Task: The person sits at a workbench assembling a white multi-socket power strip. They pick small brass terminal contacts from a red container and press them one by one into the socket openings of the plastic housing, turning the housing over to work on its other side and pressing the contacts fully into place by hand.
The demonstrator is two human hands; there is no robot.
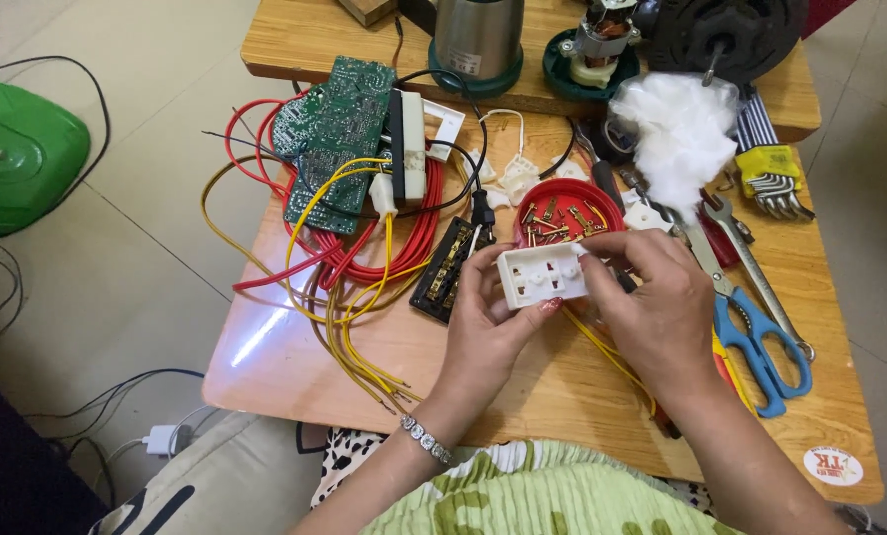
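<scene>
Both my hands hold a white plastic socket block [541,274] with round holes over the middle of a wooden table [295,357]. My left hand [488,322] grips its lower left edge. My right hand [652,297] closes over its right end, fingers curled on top. Just behind the block sits a red round lid [572,198] filled with several small brass parts. A black socket base [450,267] with brass strips lies to the left of my left hand.
Red and yellow wires [364,267] sprawl beside a green circuit board [330,139]. Blue-handled scissors [756,342], wrenches [751,263], hex keys [771,183] and white wadding [676,129] lie on the right. A steel jar [478,40] and motor parts [592,45] stand behind.
</scene>
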